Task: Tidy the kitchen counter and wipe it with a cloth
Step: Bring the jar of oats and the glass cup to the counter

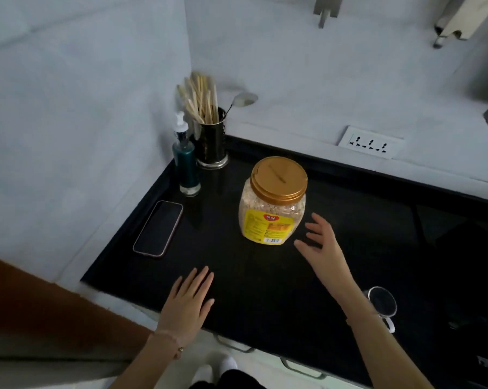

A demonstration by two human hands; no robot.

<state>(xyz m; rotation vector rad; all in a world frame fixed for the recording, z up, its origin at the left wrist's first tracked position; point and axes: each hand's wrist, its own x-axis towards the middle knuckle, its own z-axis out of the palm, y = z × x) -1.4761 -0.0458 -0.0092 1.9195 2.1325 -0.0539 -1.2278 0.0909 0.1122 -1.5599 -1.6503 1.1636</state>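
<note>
A clear plastic jar of oats [272, 209] with a gold lid and yellow label stands upright in the middle of the black counter [265, 290]. My right hand [323, 248] hovers just right of the jar's base, fingers spread and straight, apart from the jar. My left hand [188, 301] lies flat near the counter's front edge, fingers straight and together, holding nothing. A dark phone [158, 228] lies face up at the counter's left side. No cloth is in view.
In the back left corner stand a pump bottle of teal liquid [186, 164] and a metal holder with chopsticks and a spoon [211, 141]. A glass mug [382, 303] sits by my right forearm. A wall socket [370, 142] is behind. Cabinet handles [233, 345] lie below the edge.
</note>
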